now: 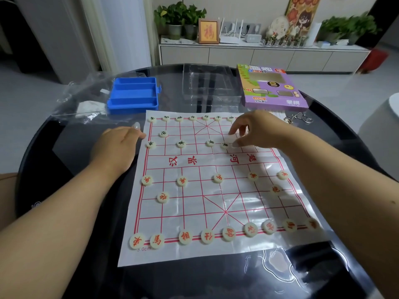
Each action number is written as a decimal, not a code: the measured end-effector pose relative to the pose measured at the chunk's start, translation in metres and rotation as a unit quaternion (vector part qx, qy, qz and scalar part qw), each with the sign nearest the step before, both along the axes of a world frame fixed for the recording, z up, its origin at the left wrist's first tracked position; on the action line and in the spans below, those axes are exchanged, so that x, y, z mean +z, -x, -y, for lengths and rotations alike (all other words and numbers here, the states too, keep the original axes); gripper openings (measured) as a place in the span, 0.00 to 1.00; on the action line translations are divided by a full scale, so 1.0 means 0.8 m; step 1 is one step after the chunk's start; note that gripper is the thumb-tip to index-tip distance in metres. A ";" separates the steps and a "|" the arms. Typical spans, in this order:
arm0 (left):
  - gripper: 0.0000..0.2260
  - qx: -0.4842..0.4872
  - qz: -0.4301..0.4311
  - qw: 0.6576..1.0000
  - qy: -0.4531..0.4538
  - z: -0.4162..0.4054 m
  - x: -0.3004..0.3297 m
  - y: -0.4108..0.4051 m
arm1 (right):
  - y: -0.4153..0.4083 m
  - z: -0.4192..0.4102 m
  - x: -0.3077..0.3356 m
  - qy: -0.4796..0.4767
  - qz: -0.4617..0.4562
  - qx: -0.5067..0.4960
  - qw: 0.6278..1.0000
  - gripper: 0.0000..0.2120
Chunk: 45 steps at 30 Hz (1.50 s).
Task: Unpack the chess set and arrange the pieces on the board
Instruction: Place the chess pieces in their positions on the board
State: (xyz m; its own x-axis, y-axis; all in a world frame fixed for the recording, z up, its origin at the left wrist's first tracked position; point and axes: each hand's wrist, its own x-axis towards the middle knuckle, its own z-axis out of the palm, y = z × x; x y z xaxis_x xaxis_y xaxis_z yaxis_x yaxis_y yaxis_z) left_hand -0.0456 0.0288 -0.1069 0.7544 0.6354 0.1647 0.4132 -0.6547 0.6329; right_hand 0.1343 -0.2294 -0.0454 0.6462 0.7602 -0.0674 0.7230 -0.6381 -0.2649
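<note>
While your left hand (pixel 121 145) rests flat on the counter (pixel 64 147), fingers straight and touching the left edge of the board (pixel 194 190), your right hand (pixel 254 130) hovers over the far right squares, grip narrow, fingertips curled down beside a black-lettered piece (pixel 225 145); whether it pinches anything, cannot tell. Red-lettered pieces (pixel 228 233) line the near rank. Blue tray (pixel 133 96) and purple box (pixel 269 87) sit beyond the board.
</note>
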 end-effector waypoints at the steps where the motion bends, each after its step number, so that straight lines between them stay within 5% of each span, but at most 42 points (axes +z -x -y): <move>1: 0.23 0.000 0.000 1.000 0.001 0.000 0.000 0.000 | 0.003 -0.003 0.000 -0.001 -0.002 0.006 1.000 0.15; 17: 0.23 -0.004 -0.003 1.000 -0.007 -0.003 -0.002 -0.001 | 0.010 -0.017 -0.007 -0.004 0.020 0.026 0.999 0.09; 23: 0.23 -0.010 0.000 1.000 -0.005 -0.004 -0.002 0.001 | -0.014 0.019 0.013 -0.063 0.004 -0.072 0.995 0.09; 45: 0.24 -0.001 -0.010 1.000 -0.005 0.002 0.001 0.001 | -0.028 0.057 -0.002 0.067 0.015 -0.133 0.989 0.11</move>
